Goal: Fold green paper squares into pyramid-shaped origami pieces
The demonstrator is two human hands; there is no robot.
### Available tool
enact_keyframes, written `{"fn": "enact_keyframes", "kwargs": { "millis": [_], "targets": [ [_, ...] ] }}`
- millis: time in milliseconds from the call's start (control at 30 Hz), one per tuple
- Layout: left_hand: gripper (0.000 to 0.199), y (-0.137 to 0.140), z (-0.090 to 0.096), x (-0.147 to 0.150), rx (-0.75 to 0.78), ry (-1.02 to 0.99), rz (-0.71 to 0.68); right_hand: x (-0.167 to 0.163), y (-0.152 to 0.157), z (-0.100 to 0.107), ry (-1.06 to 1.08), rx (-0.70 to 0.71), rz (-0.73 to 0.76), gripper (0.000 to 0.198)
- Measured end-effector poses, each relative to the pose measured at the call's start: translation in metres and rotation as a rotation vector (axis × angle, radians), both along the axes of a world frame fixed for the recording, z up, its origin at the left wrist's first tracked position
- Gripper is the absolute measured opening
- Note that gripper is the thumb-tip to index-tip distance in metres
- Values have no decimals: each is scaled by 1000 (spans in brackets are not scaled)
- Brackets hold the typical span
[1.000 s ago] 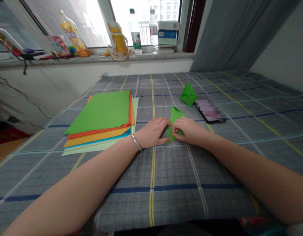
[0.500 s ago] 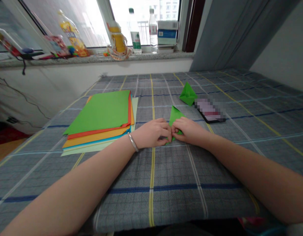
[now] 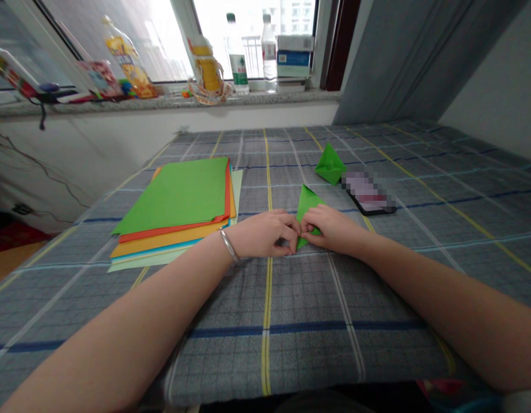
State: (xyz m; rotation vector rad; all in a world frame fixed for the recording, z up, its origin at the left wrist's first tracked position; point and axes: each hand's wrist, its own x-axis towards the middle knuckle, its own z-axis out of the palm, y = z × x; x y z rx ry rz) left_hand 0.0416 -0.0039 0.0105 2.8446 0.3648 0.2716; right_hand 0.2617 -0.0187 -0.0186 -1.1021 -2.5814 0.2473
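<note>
A folded piece of green paper (image 3: 307, 199) lies on the checked cloth in front of me, its pointed top showing above my fingers. My right hand (image 3: 332, 228) is closed on its right side, fingers curled and pinching the paper. From the other side, my left hand (image 3: 269, 233) is closed with thumb and fingertips pressed at the paper's left edge. A silver bangle (image 3: 229, 245) circles my left wrist. Much of the paper's middle and lower part is hidden by my fingers.
Left of my hands lies a stack of coloured paper (image 3: 179, 192), green on top. Beyond them a green folded paper shape (image 3: 330, 165) stands beside a phone (image 3: 368, 194) with a blurred screen. Bottles (image 3: 238, 63) and boxes (image 3: 294, 60) line the windowsill.
My left hand has shifted slightly left and its wrist has turned a little, uncovering slightly more of the paper's lower edge. The right hand stays nearly still on the paper.
</note>
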Motion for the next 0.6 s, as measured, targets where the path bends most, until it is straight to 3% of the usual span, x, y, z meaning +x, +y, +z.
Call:
{"fn": "enact_keyframes", "kwargs": {
  "millis": [300, 600],
  "targets": [
    [11, -2, 5, -4, -41, 51, 34, 0, -2, 2, 9, -17, -14, 5],
    [17, 9, -6, -6, -155, -85, -8, -1, -2, 3, 8, -11, -9, 6]
  ]
}}
